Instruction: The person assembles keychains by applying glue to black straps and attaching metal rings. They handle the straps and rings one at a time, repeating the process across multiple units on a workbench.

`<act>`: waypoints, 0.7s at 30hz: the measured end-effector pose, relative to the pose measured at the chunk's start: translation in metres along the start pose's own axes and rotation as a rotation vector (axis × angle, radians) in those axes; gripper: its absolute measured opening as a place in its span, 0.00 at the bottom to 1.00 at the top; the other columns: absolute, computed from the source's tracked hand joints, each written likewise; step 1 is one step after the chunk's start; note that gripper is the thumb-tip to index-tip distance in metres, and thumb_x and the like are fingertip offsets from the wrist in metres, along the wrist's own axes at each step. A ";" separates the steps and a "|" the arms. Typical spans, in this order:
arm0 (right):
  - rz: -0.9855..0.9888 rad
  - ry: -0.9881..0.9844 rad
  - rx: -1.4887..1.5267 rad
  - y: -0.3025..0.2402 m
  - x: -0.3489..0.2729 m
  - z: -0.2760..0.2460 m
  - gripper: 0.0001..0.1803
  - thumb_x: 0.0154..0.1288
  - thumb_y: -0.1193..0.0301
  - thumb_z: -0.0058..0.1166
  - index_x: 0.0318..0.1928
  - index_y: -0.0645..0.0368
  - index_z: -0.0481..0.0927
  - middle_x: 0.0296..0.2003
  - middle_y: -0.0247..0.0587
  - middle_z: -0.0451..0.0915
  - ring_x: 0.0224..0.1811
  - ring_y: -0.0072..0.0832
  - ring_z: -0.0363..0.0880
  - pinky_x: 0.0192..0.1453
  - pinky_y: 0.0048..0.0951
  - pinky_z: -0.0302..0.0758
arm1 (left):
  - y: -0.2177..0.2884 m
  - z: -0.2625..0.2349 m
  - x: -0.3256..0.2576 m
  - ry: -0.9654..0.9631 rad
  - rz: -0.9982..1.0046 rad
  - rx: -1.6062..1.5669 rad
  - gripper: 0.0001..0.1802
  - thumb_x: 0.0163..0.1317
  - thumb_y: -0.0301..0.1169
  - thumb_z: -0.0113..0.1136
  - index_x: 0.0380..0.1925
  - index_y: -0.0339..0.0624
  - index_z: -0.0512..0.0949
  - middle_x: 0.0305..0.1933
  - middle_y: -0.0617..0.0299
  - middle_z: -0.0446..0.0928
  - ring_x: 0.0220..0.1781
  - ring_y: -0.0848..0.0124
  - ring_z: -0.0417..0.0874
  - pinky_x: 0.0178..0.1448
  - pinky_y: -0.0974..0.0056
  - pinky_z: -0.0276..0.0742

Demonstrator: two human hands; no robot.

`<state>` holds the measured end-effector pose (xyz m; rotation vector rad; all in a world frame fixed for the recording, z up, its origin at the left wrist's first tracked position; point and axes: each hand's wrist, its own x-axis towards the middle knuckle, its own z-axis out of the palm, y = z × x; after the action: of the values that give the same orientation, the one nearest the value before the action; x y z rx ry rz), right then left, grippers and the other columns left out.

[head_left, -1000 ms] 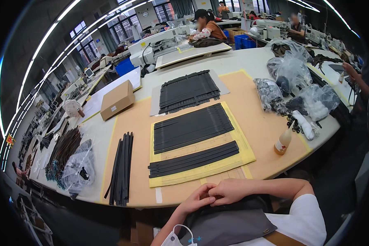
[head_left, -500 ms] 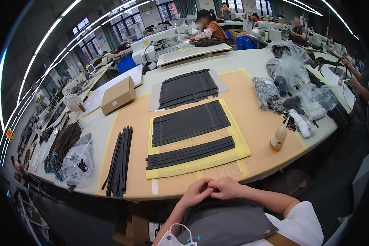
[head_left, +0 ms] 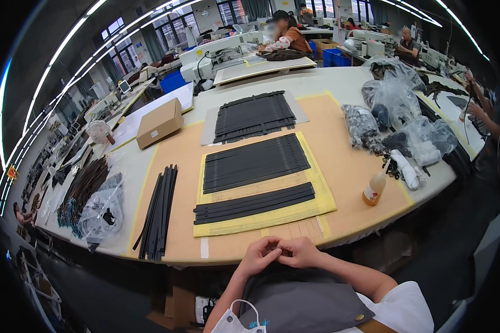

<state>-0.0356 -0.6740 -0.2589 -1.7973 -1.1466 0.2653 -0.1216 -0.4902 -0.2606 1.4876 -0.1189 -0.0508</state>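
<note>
My left hand [head_left: 259,256] and my right hand [head_left: 300,252] meet in front of my apron at the table's near edge. Their fingers are curled and touch each other at the tips; whatever might be between them is hidden. Just beyond lies a yellow-edged board [head_left: 250,226] bearing a row of black strips [head_left: 255,202] and, farther back, a wider block of black strips laid side by side [head_left: 255,163]. To the left rests a loose bundle of long black strips [head_left: 158,213]. Another panel of black strips [head_left: 255,116] lies on a grey sheet behind.
On the right stand a bottle of amber liquid [head_left: 374,190], a white roll [head_left: 405,169] and clear plastic bags [head_left: 394,100]. A cardboard box [head_left: 160,123], brown cords [head_left: 89,186] and a plastic bag [head_left: 103,216] are at the left. People work at machines beyond.
The view has shifted slightly, so the table's things sit a little higher and farther left. My hands stay together, with only a slight shift of the fingers.
</note>
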 end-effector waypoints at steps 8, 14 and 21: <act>-0.004 0.020 0.105 0.002 0.000 0.002 0.09 0.59 0.66 0.64 0.33 0.56 0.79 0.23 0.40 0.81 0.24 0.33 0.82 0.29 0.32 0.76 | 0.000 0.002 -0.002 0.039 0.044 -0.032 0.18 0.68 0.25 0.58 0.56 0.32 0.72 0.51 0.56 0.79 0.52 0.70 0.81 0.56 0.65 0.78; 0.018 0.000 0.142 0.000 -0.001 -0.002 0.09 0.61 0.65 0.65 0.34 0.56 0.80 0.24 0.36 0.82 0.23 0.26 0.81 0.28 0.28 0.75 | -0.001 0.003 0.001 0.068 0.059 -0.061 0.16 0.67 0.25 0.59 0.53 0.33 0.74 0.48 0.57 0.79 0.50 0.72 0.81 0.54 0.66 0.78; 0.074 -0.062 0.357 -0.004 -0.002 -0.015 0.10 0.64 0.66 0.64 0.35 0.58 0.79 0.27 0.32 0.82 0.28 0.17 0.80 0.32 0.23 0.74 | -0.007 0.004 -0.001 0.132 0.061 -0.054 0.15 0.68 0.26 0.58 0.52 0.33 0.74 0.47 0.57 0.79 0.47 0.72 0.82 0.51 0.65 0.81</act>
<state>-0.0300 -0.6845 -0.2483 -1.5245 -1.0041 0.5382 -0.1232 -0.4949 -0.2672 1.4280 -0.0555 0.0923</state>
